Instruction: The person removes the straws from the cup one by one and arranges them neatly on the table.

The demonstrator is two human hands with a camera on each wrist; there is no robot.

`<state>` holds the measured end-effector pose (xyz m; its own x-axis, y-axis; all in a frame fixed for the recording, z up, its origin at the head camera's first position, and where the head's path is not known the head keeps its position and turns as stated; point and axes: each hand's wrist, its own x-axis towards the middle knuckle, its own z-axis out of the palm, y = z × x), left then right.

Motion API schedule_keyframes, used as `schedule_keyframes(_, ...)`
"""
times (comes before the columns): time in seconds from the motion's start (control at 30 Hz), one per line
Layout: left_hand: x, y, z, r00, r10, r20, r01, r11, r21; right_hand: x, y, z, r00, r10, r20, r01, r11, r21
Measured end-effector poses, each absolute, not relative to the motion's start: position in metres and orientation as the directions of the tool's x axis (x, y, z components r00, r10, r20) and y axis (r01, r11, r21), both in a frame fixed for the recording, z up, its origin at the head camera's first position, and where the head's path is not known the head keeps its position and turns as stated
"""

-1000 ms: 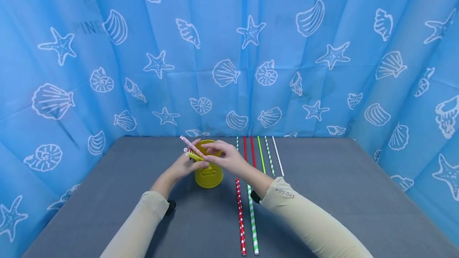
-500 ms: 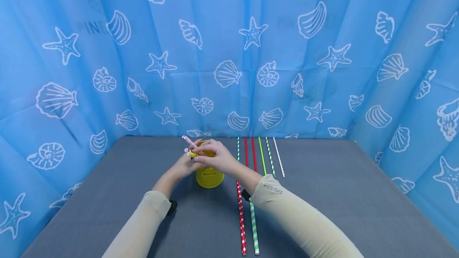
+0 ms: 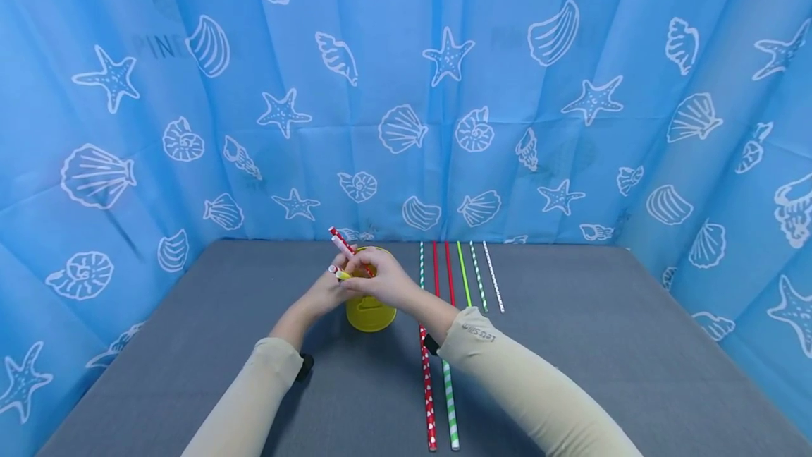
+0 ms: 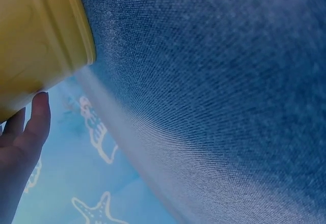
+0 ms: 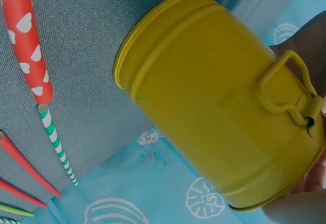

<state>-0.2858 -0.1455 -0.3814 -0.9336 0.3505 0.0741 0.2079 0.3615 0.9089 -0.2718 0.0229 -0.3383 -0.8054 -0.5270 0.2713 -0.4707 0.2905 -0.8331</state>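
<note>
Three sides of blue curtain (image 3: 406,83): printed with white shells and starfish; hung behind the desk (image 3: 666,365) and along its left and right.
Desk: dark grey, its surface finely woven in both wrist views.
Cream sleeves (image 3: 241,393): two, reaching in from the near side; the right one bears dark lettering.
Yellow bucket (image 3: 370,317): upright on the desk, left of centre near the back, with a bent handle on its side in the right wrist view.
Left hand (image 3: 325,293): at the bucket's left side, its grip wrapped about the wall near the mouth.
Right hand (image 3: 390,279): over the mouth from the right, its grip a pinch of thumb and forefinger on the bundled straws (image 3: 343,246); which straw is taken is hard to say, since the fingers overlap them.
Wide loose straws: one red with white hearts (image 3: 428,393), one green-and-white striped (image 3: 450,400), parallel on the near part of the desk.
Bundled straws: slanting up and leftward from the bucket's mouth; red, pale pink and yellow ones show.
Slim straws (image 3: 464,273): six in a row right of the bucket; teal-striped, two red, lime, green-striped and speckled white.
Black bands (image 3: 306,367): one at each wrist.
</note>
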Motion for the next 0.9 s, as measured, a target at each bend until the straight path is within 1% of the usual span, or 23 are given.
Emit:
schedule_keyframes(0.2, -0.285, -0.145, -0.382, -0.940, 0.338, 0.055, 0.187, 0.372, 0.909, -0.269, 0.028, -0.335, -0.814, -0.532, 0.234, -0.421, 0.262, -0.869)
schedule_keyframes(0.4, -0.287, -0.144, -0.383, -0.930, 0.357, 0.090, 0.211, 0.315, 0.925, -0.268, 0.034, -0.329, -0.813, -0.529, 0.243, -0.407, 0.220, -0.887)
schedule_keyframes(0.5, -0.286, -0.145, -0.383, -0.923, 0.369, 0.110, 0.231, 0.300, 0.925, -0.267, 0.037, -0.325, -0.811, -0.521, 0.264, -0.417, 0.200, -0.887)
schedule_keyframes(0.67, -0.285, -0.145, -0.383, -0.927, 0.362, 0.097, 0.215, 0.304, 0.928, -0.264, 0.047, -0.318, -0.816, -0.490, 0.305, -0.430, 0.163, -0.888)
schedule_keyframes(0.8, -0.285, -0.143, -0.382, -0.942, 0.330, 0.059, 0.173, 0.328, 0.929, -0.263, 0.055, -0.313, -0.819, -0.437, 0.373, -0.467, 0.126, -0.876)
schedule_keyframes(0.9, -0.284, -0.143, -0.381, -0.955, 0.297, 0.022, 0.127, 0.339, 0.932, -0.263, 0.060, -0.308, -0.808, -0.397, 0.435, -0.502, 0.079, -0.861)
